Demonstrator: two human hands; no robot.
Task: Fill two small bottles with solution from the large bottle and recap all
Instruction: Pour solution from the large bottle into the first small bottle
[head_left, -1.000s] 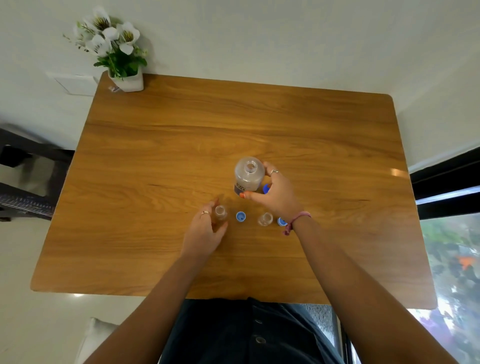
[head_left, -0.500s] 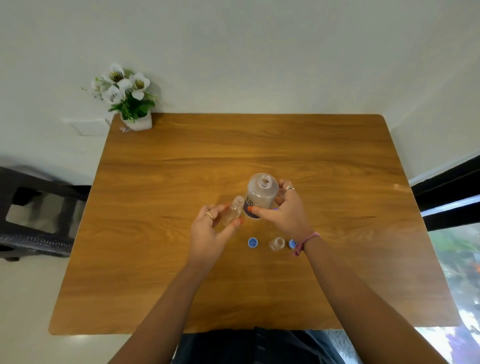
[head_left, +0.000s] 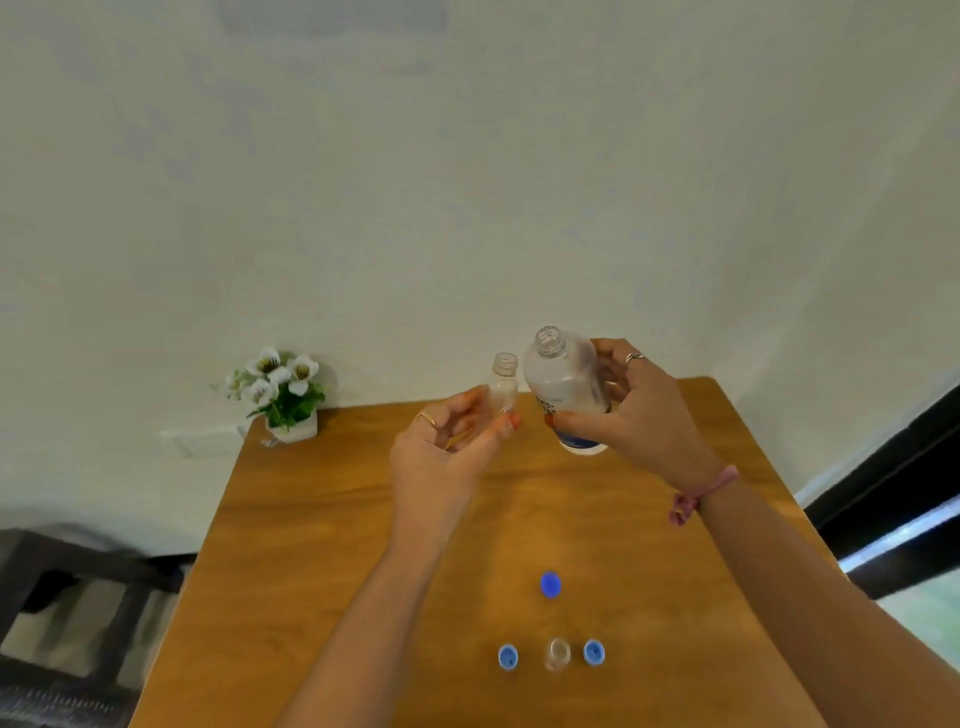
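Two small bottles, one (head_left: 504, 382) in left hand (head_left: 447, 457); large bottle (head_left: 563, 389) in right hand (head_left: 639, 415); three blue caps (head_left: 550, 584).

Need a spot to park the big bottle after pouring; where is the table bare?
Bare wood lies left of the left forearm, toward the flower pot, and right of the right forearm. Crowded: near edge, with three blue caps and the second small bottle.

Wooden table (head_left: 322, 561): 3 caps, 1 bottle, plant.

Lg bottle (head_left: 563, 384) & sm bottle (head_left: 504, 382) uncapped, held up side by side; 2nd sm bottle (head_left: 558, 653) upright btwn blue caps (head_left: 508, 657).
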